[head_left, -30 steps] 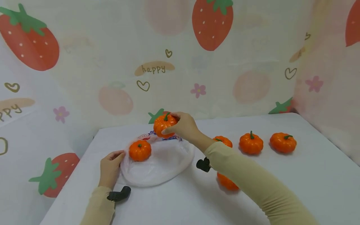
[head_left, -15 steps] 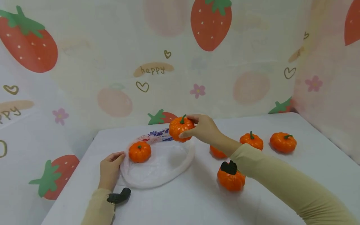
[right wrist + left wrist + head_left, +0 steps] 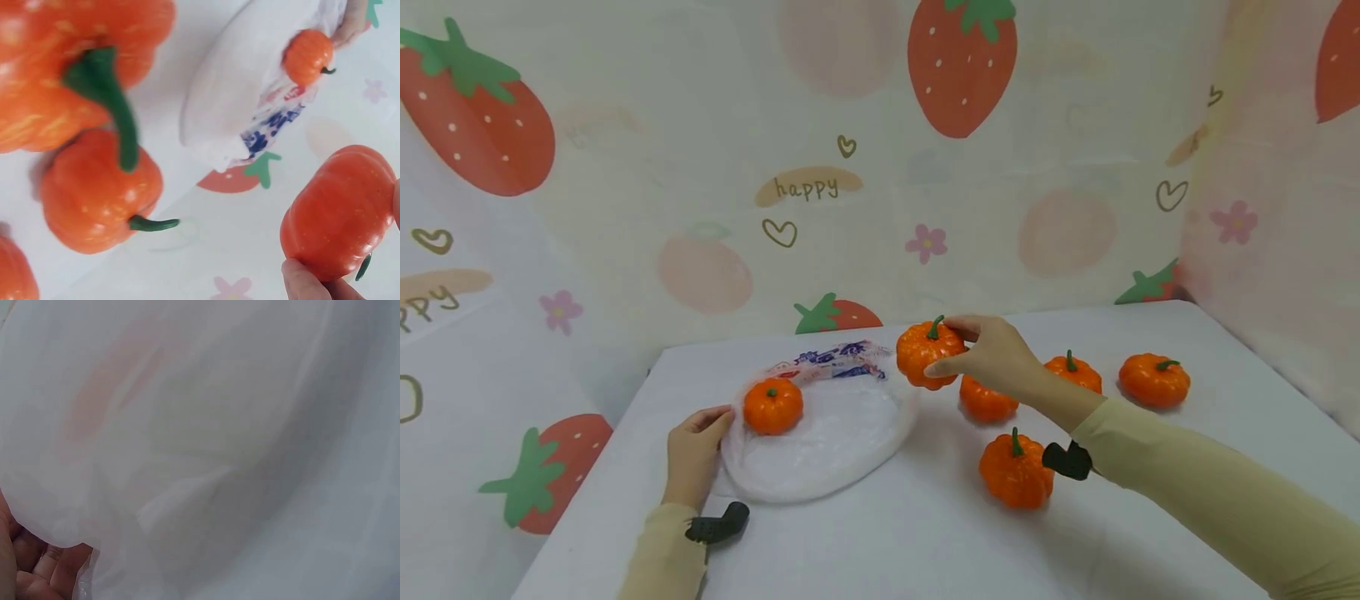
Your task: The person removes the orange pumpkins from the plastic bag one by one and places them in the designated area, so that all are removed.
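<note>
My right hand grips a small orange pumpkin with a green stem, thumb on the near side and fingers behind. It is up off the table, just past the right rim of a white plastic bag. The right wrist view shows the same pumpkin between thumb and fingers. At the bag's left edge my left hand pinches the plastic; in the left wrist view, curled fingers show beside the sheet. Another pumpkin sits inside the open bag, near the left hand.
To the right on the white table stand several more pumpkins: a near one, one below the right hand, one partly behind the forearm, and one farthest right. A strawberry-print curtain closes off the back.
My right hand has moved right with its pumpkin, from over the bag to beyond its right rim. The near pumpkin is now uncovered by the arm. My left hand has stayed at the bag's edge.
</note>
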Available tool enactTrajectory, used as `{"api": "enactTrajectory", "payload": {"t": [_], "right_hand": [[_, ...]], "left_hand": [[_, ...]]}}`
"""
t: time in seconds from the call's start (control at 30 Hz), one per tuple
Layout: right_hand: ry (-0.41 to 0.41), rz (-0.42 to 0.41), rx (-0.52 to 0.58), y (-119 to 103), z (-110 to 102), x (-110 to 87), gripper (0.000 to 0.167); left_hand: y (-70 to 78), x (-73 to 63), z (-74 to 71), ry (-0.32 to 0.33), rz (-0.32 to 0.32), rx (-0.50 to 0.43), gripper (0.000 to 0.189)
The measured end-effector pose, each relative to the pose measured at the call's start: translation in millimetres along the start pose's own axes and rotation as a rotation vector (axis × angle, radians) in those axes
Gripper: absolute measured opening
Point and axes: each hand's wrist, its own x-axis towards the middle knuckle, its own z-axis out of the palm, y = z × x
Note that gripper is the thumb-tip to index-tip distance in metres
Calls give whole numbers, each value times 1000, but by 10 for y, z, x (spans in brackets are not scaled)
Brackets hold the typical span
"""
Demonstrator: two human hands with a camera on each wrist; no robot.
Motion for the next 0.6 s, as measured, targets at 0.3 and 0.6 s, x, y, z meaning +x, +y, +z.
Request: {"api": "enactTrajectory", "payload": {"t": [0.3,0.6], "right_hand": [[14,58,-30,203,-209,-165,86],[18,46,-73,280,-468,-309,90]], "left_hand": [[34,-22,1,-25,-19,40,38],[17,-18,-4,-13,-31,11,38]]}}
